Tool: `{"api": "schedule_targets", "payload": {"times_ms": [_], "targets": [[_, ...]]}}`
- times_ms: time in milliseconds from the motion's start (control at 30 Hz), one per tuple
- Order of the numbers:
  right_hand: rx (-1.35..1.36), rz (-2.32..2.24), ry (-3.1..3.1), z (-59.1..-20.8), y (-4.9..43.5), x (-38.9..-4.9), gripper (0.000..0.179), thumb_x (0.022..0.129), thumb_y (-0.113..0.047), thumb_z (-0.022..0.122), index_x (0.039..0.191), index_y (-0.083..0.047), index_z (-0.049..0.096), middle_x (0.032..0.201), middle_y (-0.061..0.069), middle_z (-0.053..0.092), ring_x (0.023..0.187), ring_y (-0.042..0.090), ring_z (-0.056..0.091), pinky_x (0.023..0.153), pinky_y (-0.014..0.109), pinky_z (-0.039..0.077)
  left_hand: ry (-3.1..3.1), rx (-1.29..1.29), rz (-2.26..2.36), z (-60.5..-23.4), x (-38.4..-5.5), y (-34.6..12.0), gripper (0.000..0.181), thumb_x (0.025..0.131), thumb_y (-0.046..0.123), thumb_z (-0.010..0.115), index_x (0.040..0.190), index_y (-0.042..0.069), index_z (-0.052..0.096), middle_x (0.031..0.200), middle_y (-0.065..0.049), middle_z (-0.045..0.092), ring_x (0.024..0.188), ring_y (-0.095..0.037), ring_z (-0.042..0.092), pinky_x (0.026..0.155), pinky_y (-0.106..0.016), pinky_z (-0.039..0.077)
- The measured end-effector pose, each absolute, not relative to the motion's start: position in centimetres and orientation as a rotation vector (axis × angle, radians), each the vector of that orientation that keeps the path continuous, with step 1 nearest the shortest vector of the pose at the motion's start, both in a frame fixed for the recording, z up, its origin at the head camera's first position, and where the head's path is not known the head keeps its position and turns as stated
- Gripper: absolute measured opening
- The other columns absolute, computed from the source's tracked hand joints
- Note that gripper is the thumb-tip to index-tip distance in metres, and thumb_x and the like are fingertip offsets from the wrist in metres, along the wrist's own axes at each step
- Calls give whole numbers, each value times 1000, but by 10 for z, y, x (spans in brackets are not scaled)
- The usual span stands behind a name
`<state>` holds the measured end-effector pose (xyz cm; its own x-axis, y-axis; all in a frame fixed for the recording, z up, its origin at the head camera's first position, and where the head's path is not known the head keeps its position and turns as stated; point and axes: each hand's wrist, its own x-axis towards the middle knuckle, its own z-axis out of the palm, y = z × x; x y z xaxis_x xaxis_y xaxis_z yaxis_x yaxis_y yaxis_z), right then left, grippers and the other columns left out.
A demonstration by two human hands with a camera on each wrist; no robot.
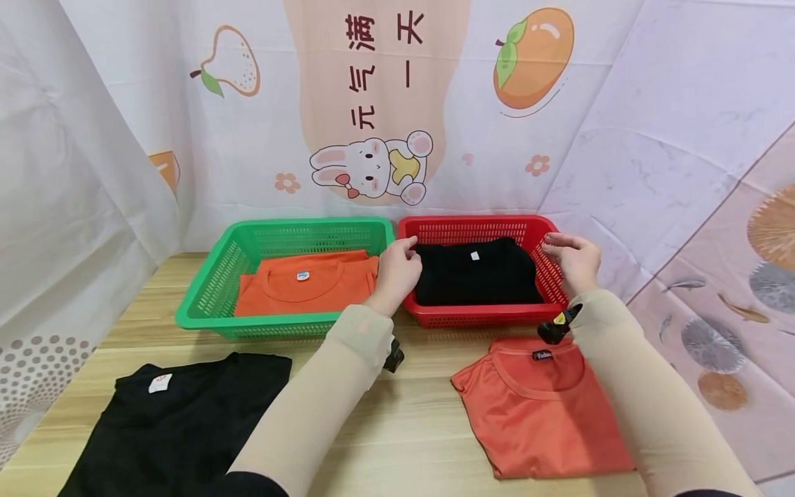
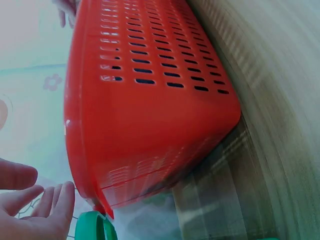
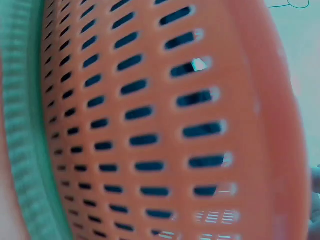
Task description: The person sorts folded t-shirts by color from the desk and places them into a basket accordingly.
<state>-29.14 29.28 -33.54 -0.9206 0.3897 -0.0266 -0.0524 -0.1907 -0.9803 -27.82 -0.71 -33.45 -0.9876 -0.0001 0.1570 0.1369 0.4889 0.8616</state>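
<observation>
A red plastic basket [image 1: 484, 316] holds a folded black T-shirt [image 1: 475, 279] with a small white neck label. Over the basket's left rim hangs my left hand [image 1: 399, 269], thumb and fingers apart with nothing between them; the left wrist view has this hand [image 2: 42, 207] beside the basket's rim. By the right rim, my right hand [image 1: 574, 261] has its fingers loosely bent and holds nothing. In the right wrist view, the basket's slotted wall [image 3: 145, 125] fills most of the picture.
Left of the red basket stands a green basket [image 1: 273, 323] with a folded orange T-shirt [image 1: 304, 286]. On the wooden table [image 1: 397, 428] lie a black T-shirt [image 1: 180, 421] at left and an orange-red T-shirt [image 1: 540, 421] at right. A printed cloth [image 1: 497, 166] hangs behind.
</observation>
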Motion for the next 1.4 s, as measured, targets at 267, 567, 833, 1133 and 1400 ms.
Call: {"api": "schedule_targets", "payload": {"times_ms": [267,567,833,1133,1400], "targets": [[-297,2321,-1695,-332,291,-282,33,91,17,51,85,-5,75,74,-2,74,66,10,73,68,21,58,-2565,-167,-1613,-336,-272,-9,42,97,7,53,138,9,59,131,-13,64,115,-26,62,99,-40,51],[-157,2409,-1701,-328,296,-269,23,91,10,61,87,-6,76,80,1,75,72,11,74,72,24,59,-2497,-236,-1769,-338,-257,-8,40,98,8,56,138,8,59,135,-6,64,115,-25,63,95,-40,53],[-67,2431,-1701,-331,296,-253,20,91,7,63,90,-9,75,83,1,76,74,13,74,73,24,59,-2404,-313,-1904,-339,-235,-8,37,103,20,53,138,9,59,135,-8,63,100,-31,69,93,-40,55],[10,2400,-1745,-333,299,-233,16,91,3,66,96,-10,75,87,-1,77,76,13,75,74,24,59,-2325,-393,-2035,-348,-205,-13,38,103,22,53,138,7,57,137,-14,61,105,-29,69,93,-35,56],[64,2389,-1788,-339,302,-214,18,92,1,65,97,-12,76,91,-2,77,79,12,75,74,23,59,-2283,-367,-2136,-358,-186,-15,37,103,20,54,137,6,58,135,-12,63,109,-28,67,93,-35,56]]}}
